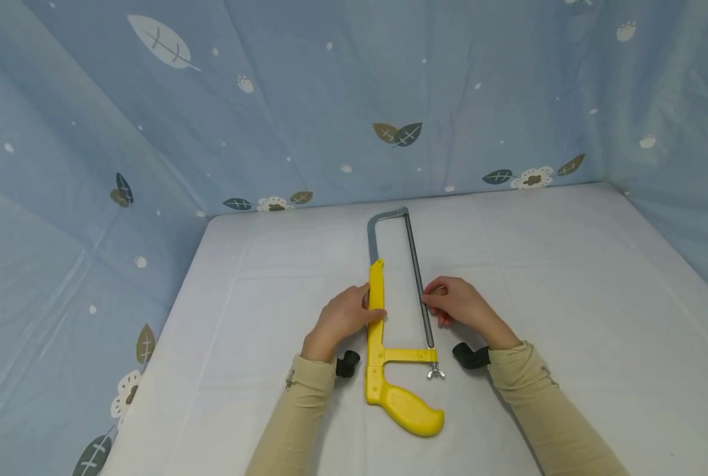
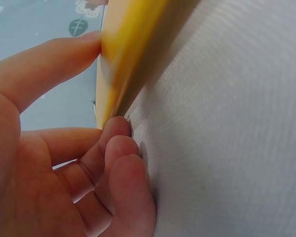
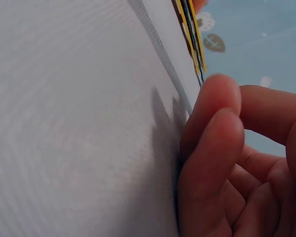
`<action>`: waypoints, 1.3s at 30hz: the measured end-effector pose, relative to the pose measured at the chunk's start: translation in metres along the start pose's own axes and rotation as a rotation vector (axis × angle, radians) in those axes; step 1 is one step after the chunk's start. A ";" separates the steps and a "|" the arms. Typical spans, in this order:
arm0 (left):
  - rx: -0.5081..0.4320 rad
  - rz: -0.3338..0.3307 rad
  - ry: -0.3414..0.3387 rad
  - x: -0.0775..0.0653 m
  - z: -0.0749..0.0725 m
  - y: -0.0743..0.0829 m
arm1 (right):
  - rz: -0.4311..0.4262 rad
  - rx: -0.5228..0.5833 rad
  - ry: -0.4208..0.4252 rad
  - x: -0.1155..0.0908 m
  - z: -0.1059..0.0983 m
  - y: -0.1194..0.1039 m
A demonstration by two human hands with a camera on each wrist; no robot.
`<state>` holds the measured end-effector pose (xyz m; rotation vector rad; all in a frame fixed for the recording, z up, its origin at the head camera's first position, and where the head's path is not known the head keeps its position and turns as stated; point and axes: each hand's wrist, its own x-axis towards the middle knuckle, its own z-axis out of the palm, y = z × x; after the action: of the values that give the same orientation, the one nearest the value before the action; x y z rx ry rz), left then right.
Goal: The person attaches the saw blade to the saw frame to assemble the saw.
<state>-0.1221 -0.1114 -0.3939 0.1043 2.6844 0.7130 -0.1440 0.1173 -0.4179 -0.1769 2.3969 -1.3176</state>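
Partly, the hacksaw [image 1: 375,344] is lost to sight: in the left wrist view only a blurred length of its yellow bar shows, cut off at the top edge, and in the right wrist view just a narrow sliver appears beyond the fingers. Where the right fingertips meet the blade [image 1: 415,254] is hard to make out there, and some left fingers are hidden behind the bar from the head camera. Whether the bar is raised off the white cloth [image 1: 270,284] I cannot tell.

The hacksaw lies between the two hands, its grey front end pointing away from the person and its yellow handle [image 1: 413,411] nearest them. To its left, the left hand [image 1: 343,313] grips the bar, thumb laid across it. To its right, the right hand [image 1: 457,303] pinches the blade around mid-length with thumb and forefinger, remaining fingers curled. Both sleeves [image 1: 556,410] run out of the picture below the hacksaw; beyond its front end hangs a blue patterned curtain [image 1: 306,99].
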 end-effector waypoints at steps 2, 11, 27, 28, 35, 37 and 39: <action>0.000 0.000 0.001 0.000 0.000 0.000 | 0.000 -0.002 -0.001 0.000 0.000 0.000; 0.003 -0.005 0.002 0.000 0.000 0.000 | -0.005 -0.015 -0.005 -0.001 -0.001 -0.002; -0.001 0.015 -0.010 0.000 0.000 -0.002 | -0.035 -0.057 0.004 -0.017 -0.009 -0.015; 0.003 0.015 -0.009 0.000 0.000 -0.002 | -0.042 -0.061 -0.004 -0.019 -0.008 -0.016; 0.013 0.028 -0.011 -0.002 0.000 -0.003 | -0.124 -0.071 -0.042 -0.042 0.000 -0.016; 0.011 0.031 -0.013 -0.002 0.000 -0.002 | -0.135 -0.062 -0.069 -0.051 0.001 -0.013; 0.015 0.033 -0.015 -0.003 0.000 -0.001 | -0.142 -0.050 -0.104 -0.060 0.003 -0.008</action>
<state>-0.1194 -0.1130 -0.3934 0.1575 2.6794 0.6991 -0.0885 0.1280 -0.3958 -0.4261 2.3678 -1.2763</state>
